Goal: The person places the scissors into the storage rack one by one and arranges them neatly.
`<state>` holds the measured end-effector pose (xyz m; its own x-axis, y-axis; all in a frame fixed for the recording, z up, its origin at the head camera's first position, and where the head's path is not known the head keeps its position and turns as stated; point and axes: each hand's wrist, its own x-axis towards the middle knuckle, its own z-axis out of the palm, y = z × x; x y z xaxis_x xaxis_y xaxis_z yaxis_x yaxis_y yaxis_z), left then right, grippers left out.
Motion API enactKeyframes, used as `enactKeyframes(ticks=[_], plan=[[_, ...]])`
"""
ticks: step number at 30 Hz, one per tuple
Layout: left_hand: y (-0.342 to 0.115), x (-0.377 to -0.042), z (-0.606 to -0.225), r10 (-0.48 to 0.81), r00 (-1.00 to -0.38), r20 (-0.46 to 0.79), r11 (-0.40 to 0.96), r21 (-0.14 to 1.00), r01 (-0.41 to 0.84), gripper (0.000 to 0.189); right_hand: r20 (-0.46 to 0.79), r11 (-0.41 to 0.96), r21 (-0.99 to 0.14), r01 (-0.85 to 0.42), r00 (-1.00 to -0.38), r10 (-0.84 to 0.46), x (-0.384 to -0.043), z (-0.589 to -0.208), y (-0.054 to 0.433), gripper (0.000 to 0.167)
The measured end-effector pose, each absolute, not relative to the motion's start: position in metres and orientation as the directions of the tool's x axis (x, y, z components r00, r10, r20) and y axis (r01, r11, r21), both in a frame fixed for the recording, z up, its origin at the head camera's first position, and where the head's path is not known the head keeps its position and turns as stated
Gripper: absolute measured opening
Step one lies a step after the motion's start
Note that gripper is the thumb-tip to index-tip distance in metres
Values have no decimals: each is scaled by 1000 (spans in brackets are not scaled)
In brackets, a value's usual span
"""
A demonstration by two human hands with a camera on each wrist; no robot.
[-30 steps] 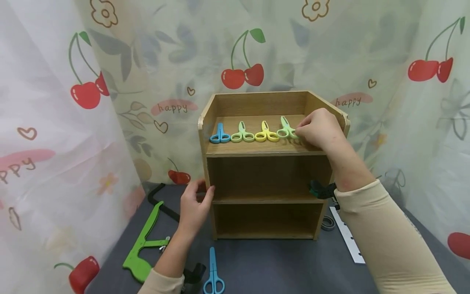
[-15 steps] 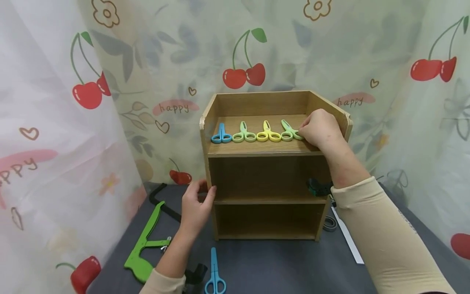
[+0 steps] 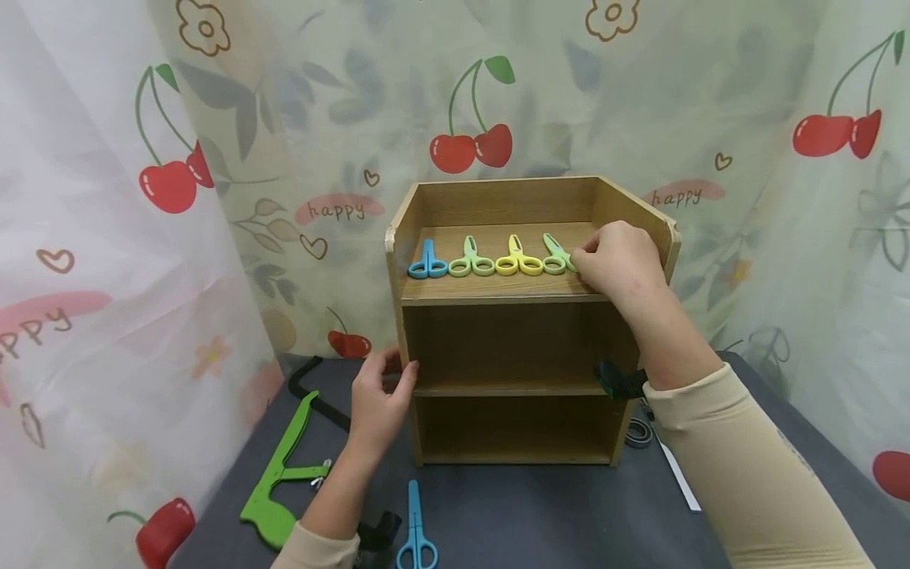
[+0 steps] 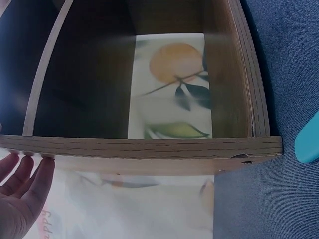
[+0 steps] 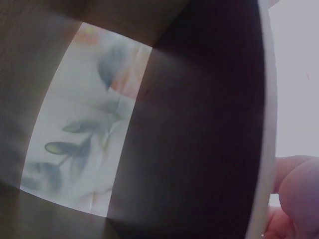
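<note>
My right hand point(image 3: 621, 261) pinches the right handle of a pair of light green scissors point(image 3: 556, 254) lying tilted on the top shelf; the held handle is hidden by the fingers. To their left, in a row, lie yellow scissors point(image 3: 517, 257), another light green pair point(image 3: 471, 258) and small blue scissors point(image 3: 428, 261). Low on the left, my left hand point(image 3: 380, 407) touches the side of the wooden shelf unit point(image 3: 512, 299). In the left wrist view, the fingertips of the left hand point(image 4: 22, 194) rest against the outer face of the side panel. The right wrist view shows only part of the right hand point(image 5: 299, 199).
Larger blue scissors point(image 3: 415, 529) lie on the dark table in front of the unit. A green-handled saw-like tool point(image 3: 277, 474) is on the left. On the right are a grey tape roll point(image 3: 637, 432) and a white strip point(image 3: 678, 474). A printed curtain point(image 3: 320, 142) surrounds the table.
The held green scissors have shifted slightly, first rightward and down, then a little back left, with the right hand. My left hand stays against the unit's side.
</note>
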<state>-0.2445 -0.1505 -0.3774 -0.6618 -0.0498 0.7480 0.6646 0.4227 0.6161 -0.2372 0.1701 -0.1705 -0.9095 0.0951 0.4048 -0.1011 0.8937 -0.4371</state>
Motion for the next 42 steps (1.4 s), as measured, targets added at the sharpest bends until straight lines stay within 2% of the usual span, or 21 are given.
enactKeyframes(ticks=[7, 16, 24, 31, 42], plan=[[-151, -246, -379, -60, -659, 750, 425, 616, 663, 24, 482, 875, -459, -154, -871, 99, -217, -174, 166, 35], [-151, -245, -378, -59, -663, 746, 425, 620, 660, 23, 515, 839, -497, -223, -854, 78, -184, -183, 159, 33], [-150, -246, -378, -58, -661, 748, 421, 619, 663, 23, 590, 827, -473, -304, -806, 40, -156, -202, 153, 25], [-149, -245, -377, -61, -656, 753, 422, 615, 667, 22, 608, 802, -481, -355, -794, 13, -131, -217, 146, 17], [-149, -244, -378, -56, -649, 758, 423, 607, 673, 22, 676, 762, -469, -447, -737, -16, -100, -238, 137, 6]])
